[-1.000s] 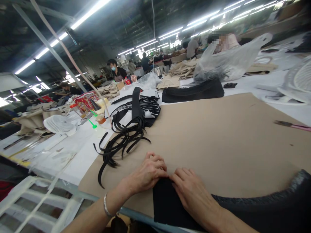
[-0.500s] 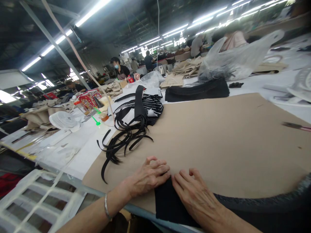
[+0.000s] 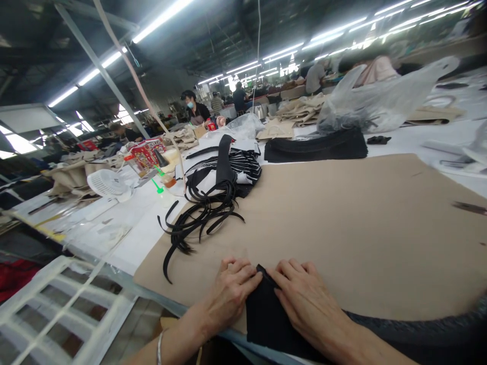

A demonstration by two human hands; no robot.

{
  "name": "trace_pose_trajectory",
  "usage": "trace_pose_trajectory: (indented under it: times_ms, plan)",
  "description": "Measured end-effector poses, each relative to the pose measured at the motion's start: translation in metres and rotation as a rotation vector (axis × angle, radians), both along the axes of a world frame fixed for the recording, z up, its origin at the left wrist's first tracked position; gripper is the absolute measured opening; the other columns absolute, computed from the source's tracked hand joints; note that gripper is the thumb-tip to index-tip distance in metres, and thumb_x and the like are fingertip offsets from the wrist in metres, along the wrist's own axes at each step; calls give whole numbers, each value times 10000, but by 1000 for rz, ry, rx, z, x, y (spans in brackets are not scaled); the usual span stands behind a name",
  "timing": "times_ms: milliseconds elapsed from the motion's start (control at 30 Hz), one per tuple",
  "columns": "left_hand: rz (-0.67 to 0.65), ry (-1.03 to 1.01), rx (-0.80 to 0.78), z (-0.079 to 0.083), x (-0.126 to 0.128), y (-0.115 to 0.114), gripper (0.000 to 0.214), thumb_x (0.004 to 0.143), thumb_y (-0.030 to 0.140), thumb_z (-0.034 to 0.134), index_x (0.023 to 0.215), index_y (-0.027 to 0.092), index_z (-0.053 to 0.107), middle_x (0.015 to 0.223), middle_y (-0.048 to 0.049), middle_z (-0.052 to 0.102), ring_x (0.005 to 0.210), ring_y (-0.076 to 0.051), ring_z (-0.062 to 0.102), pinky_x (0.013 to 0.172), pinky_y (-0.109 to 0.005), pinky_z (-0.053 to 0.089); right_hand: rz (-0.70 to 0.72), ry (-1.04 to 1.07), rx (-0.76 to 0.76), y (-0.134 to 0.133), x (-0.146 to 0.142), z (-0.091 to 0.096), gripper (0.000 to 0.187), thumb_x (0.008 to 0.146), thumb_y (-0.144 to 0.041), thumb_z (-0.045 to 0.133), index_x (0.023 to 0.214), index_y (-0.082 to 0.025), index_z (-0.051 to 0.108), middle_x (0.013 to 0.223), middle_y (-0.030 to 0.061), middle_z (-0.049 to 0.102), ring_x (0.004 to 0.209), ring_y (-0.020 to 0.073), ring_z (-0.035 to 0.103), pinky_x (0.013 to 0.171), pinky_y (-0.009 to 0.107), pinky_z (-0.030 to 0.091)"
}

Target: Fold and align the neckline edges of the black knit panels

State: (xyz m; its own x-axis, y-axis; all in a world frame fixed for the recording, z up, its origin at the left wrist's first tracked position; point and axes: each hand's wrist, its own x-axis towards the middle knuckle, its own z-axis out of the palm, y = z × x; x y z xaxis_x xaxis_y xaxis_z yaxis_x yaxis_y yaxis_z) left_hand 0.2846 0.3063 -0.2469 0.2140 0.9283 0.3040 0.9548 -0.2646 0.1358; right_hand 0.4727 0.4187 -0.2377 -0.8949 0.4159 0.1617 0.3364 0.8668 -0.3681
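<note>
A long black fabric piece lies along the near table edge and curves away to the right, with a fuzzy dark edge there. At its left end the top edge shows a small raised fold. My left hand has its fingers curled and the thumb tip on that fold. Over the same end lies my right hand, fingers bent together, fingertips against the folded edge. The undersides of the fingers are hidden. Beneath the fabric is a large beige sheet.
Black strips lie beyond my left hand, by striped fabric. Stacked black pieces and a clear plastic bag stand behind. Scissors are at right. A white fan and green-tipped bottles are left. People work farther back.
The left hand has turned and its thumb now shows on the fabric's edge, which has lifted into a small fold. The right hand has shifted slightly. The whole view has swung a little left.
</note>
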Motion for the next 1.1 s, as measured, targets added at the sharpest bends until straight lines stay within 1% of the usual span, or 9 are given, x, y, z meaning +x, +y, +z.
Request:
trace_pose_trajectory:
  times_ms: [133,233,367,500,600,867,933,1000,1100]
  plan:
    - [24,37,-4,-3,0,0,333,931,178,455,1241,227,566,1092,-35,659,1110,-161,522,972,-357,277,19,-4,0,2,-3,-2,251,903,-91,470,1077,-222,594,1003,40,565,914,225,483,808,399,303]
    - [24,58,3,-3,1,-1,333,931,171,449,1239,222,566,1106,-39,658,1124,-161,520,979,-359,281,1,-26,-21,5,-3,-3,339,907,-62,429,1152,-231,590,1009,45,568,915,217,486,802,383,314]
    - [15,61,25,-4,2,-2,325,948,177,426,1241,211,563,1122,-49,656,1127,-168,518,978,-362,287,1,-16,-39,9,-3,-4,478,838,6,409,1198,-253,588,1068,49,571,965,210,485,818,366,315]
    - [16,41,36,-2,3,-2,329,984,196,358,1244,203,560,1103,-57,663,1118,-178,515,984,-370,271,39,40,-47,10,-1,-7,526,788,35,398,1173,-268,592,1133,30,573,1003,209,481,846,380,301]
    - [11,59,36,2,4,-2,327,981,197,371,1254,194,552,1103,-55,659,1122,-177,511,980,-361,272,50,65,-45,9,0,-8,544,790,38,378,1186,-274,580,1178,25,574,1029,210,481,859,392,293]
    - [27,82,14,3,5,-5,328,972,199,411,1280,204,526,1138,-29,646,1130,-170,501,985,-358,247,57,19,13,2,1,-9,609,777,46,369,1309,-204,525,1275,69,559,1116,235,472,977,480,224]
    - [25,67,10,2,5,-6,333,979,212,400,1292,209,515,1153,-34,645,1136,-175,499,985,-362,240,42,12,9,2,0,-8,611,782,47,373,1321,-203,512,1286,71,552,1127,235,469,987,488,221]
    - [29,38,6,0,4,-6,331,980,214,402,1292,216,512,1154,-39,648,1133,-180,501,985,-367,236,13,-7,-12,5,-1,-6,577,801,42,376,1294,-218,526,1275,67,551,1108,233,478,952,463,271]
    - [67,-62,-18,2,6,-5,307,963,165,423,1236,237,544,1134,-24,654,1112,-177,508,977,-372,237,-15,-27,-33,9,-1,-2,436,884,-20,405,1237,-236,545,1216,74,561,1047,236,499,874,422,334]
